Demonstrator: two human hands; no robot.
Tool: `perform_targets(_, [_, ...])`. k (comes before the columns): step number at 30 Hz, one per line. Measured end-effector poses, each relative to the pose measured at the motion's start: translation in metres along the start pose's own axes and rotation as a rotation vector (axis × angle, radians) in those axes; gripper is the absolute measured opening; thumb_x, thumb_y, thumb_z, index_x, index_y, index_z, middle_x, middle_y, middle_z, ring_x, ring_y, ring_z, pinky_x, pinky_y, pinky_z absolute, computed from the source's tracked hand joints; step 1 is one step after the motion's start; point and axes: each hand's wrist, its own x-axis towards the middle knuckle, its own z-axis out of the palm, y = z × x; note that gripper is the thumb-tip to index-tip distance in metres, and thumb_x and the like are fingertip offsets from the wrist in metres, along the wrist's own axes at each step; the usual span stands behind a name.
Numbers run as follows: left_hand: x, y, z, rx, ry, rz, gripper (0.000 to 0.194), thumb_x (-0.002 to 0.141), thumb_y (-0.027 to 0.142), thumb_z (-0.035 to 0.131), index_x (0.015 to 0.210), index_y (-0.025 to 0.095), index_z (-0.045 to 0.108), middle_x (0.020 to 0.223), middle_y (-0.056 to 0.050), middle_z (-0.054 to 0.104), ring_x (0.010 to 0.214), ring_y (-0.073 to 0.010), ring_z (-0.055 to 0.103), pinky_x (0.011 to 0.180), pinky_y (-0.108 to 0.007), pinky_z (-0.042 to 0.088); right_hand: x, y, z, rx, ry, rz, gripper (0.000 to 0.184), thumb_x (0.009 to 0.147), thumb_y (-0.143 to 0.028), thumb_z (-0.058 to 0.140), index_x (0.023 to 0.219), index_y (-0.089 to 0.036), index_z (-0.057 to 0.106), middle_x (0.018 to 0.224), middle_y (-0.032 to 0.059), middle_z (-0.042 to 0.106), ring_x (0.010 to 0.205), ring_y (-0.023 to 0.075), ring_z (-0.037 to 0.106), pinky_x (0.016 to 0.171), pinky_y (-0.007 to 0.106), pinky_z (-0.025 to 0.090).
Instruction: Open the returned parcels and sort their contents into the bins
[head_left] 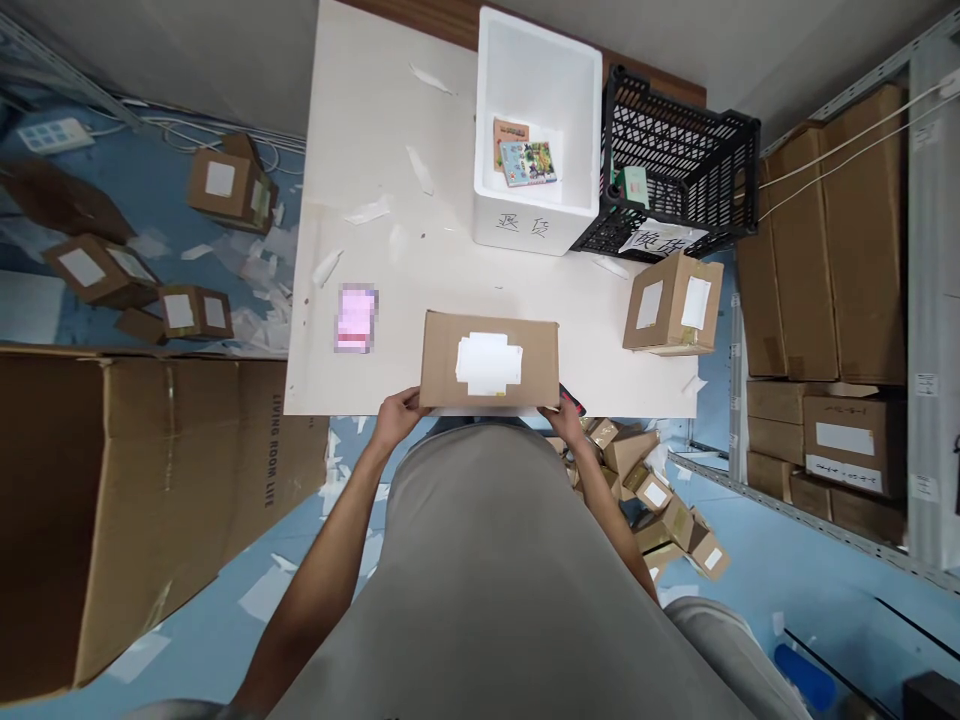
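Observation:
A closed cardboard box [441,352] with a white label on top is at the front edge of the white table. My left hand [397,417] grips its lower left corner, thumb and fingers pressed against the cardboard. At the lower right corner, my right hand [564,418] has hold of the same box, its fingers partly hidden underneath. A small black-and-red object [574,401] shows beside my right hand; I cannot make out its kind or whether the hand touches it. Farther right on the table stands another labelled cardboard box [666,310].
A white foam bin [517,225] with booklets and a black plastic crate [697,175] stand at the back of the table [360,130]. A blurred pink item [356,318] lies left. A large open carton [195,450] is at left; small boxes [671,525] are heaped on the floor right.

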Motion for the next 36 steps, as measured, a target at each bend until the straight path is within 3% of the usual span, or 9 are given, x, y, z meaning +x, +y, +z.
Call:
perform_targets(5, [0.006,0.040,-0.010,0.026,0.147,0.152,0.048,0.080,0.056,0.089,0.107,0.016,0.089,0.111,-0.012,0.088,0.112,-0.0340,0.082,0.108,-0.046,0.067,0.022,-0.014,-0.020,0.099,0.073,-0.073,0.069,0.092,-0.082,0.071,0.113,-0.018,0.087,0.118,0.0133,0.087,0.116,0.0342,0.079,0.108,0.047,0.065])
perform_targets(8, [0.010,0.069,-0.013,0.092,0.248,0.283,0.044,0.089,0.055,0.083,0.109,0.018,0.091,0.109,-0.009,0.087,0.110,-0.0309,0.081,0.108,-0.043,0.066,0.037,-0.029,-0.031,0.100,0.138,-0.139,0.071,0.094,-0.083,0.071,0.114,-0.018,0.089,0.114,0.0134,0.086,0.111,0.0335,0.079,0.105,0.046,0.064])
perform_targets(11, [0.016,0.086,-0.014,0.124,0.320,0.315,0.047,0.093,0.060,0.081,0.111,0.018,0.092,0.104,-0.007,0.087,0.106,-0.0300,0.081,0.105,-0.042,0.065,0.048,-0.037,-0.032,0.072,0.162,-0.155,0.071,0.097,-0.084,0.068,0.114,-0.018,0.090,0.113,0.0140,0.086,0.110,0.0343,0.079,0.105,0.047,0.063])
perform_targets(16, [0.029,0.077,-0.009,0.212,0.327,0.133,0.035,0.090,0.054,0.083,0.098,0.020,0.091,0.107,-0.008,0.089,0.106,-0.0337,0.081,0.106,-0.046,0.064,0.054,-0.030,-0.012,0.019,0.164,-0.105,0.074,0.096,-0.089,0.063,0.110,-0.021,0.090,0.116,0.0151,0.087,0.111,0.0346,0.079,0.107,0.048,0.062])
perform_targets(19, [0.032,0.065,-0.008,0.186,0.307,0.081,0.036,0.091,0.054,0.082,0.101,0.020,0.088,0.110,-0.009,0.090,0.109,-0.0340,0.081,0.108,-0.046,0.063,0.053,-0.024,-0.005,-0.002,0.164,-0.089,0.073,0.097,-0.088,0.062,0.111,-0.022,0.089,0.117,0.0155,0.087,0.112,0.0338,0.079,0.108,0.047,0.063])
perform_targets(24, [0.033,0.065,-0.004,0.261,0.329,0.153,0.046,0.096,0.048,0.076,0.129,0.017,0.080,0.135,-0.017,0.082,0.128,-0.0350,0.075,0.121,-0.050,0.057,0.052,-0.021,-0.009,0.061,0.123,-0.075,0.067,0.099,-0.081,0.066,0.118,-0.021,0.088,0.126,0.0158,0.087,0.116,0.0341,0.081,0.111,0.049,0.063])
perform_targets(28, [0.040,0.083,0.017,0.324,0.398,0.296,0.063,0.094,0.037,0.077,0.152,0.016,0.068,0.156,-0.021,0.068,0.150,-0.0380,0.062,0.133,-0.055,0.048,0.050,-0.020,-0.011,0.118,0.106,-0.046,0.062,0.097,-0.074,0.073,0.126,-0.020,0.086,0.114,0.0137,0.089,0.109,0.0327,0.083,0.107,0.049,0.065])
perform_targets(32, [0.049,0.100,0.039,0.340,0.385,0.367,0.069,0.091,0.032,0.078,0.157,0.016,0.065,0.157,-0.020,0.064,0.158,-0.0373,0.055,0.137,-0.052,0.046,0.050,-0.018,-0.006,0.159,0.100,-0.042,0.055,0.095,-0.069,0.079,0.124,-0.022,0.086,0.113,0.0117,0.089,0.104,0.0305,0.084,0.103,0.046,0.067])
perform_targets(36, [0.048,0.102,0.039,0.368,0.369,0.360,0.065,0.092,0.030,0.077,0.155,0.019,0.066,0.161,-0.020,0.062,0.161,-0.0377,0.053,0.138,-0.053,0.046,0.051,-0.013,-0.003,0.202,0.038,-0.050,0.054,0.094,-0.069,0.082,0.124,-0.024,0.086,0.112,0.0096,0.089,0.104,0.0287,0.084,0.103,0.045,0.068])
